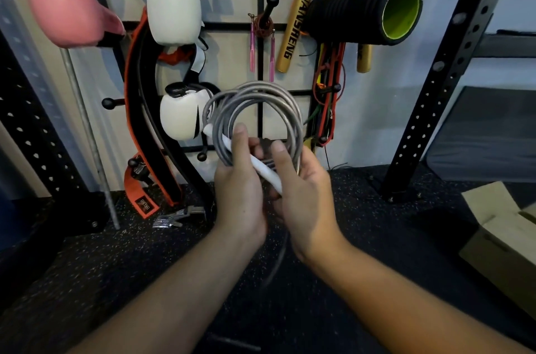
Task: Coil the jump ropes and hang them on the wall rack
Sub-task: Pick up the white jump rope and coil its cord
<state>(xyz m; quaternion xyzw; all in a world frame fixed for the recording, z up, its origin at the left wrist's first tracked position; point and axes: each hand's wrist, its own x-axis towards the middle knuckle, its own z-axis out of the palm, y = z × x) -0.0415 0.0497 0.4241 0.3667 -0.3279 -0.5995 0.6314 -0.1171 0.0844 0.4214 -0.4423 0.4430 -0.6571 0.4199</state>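
Left hand (239,185): curled round the bottom of the coil, fingers wrapped over the loops and the white handle, so it's gripping the bundle.
Right hand (301,194): also closed on the same bundle from the other side, thumb up over the loops near a small dark bit I can't make out.
Grey jump rope (255,110): coiled into a few round loops held up in front of the wall, one loose tail hanging down between the forearms toward the floor.
White handle (261,168): lies slantwise across the coil's lower part, pinned between both hands.
Floor (377,252): speckled black rubber, open on both sides of the arms.
Cardboard box (499,237): low right, flaps open, well apart from the hands.
Wall rack (261,63): black grid with knob pegs right behind the coil. One peg (271,4) up top already carries a thin rope with pink handles (262,43).
Crowding: white boxing gloves (174,5) and an orange-black belt (139,92) on the left, gold sticks (295,14) and a black foam roller (365,11) on the right.
Side edges: perforated black uprights (452,69) frame both sides.
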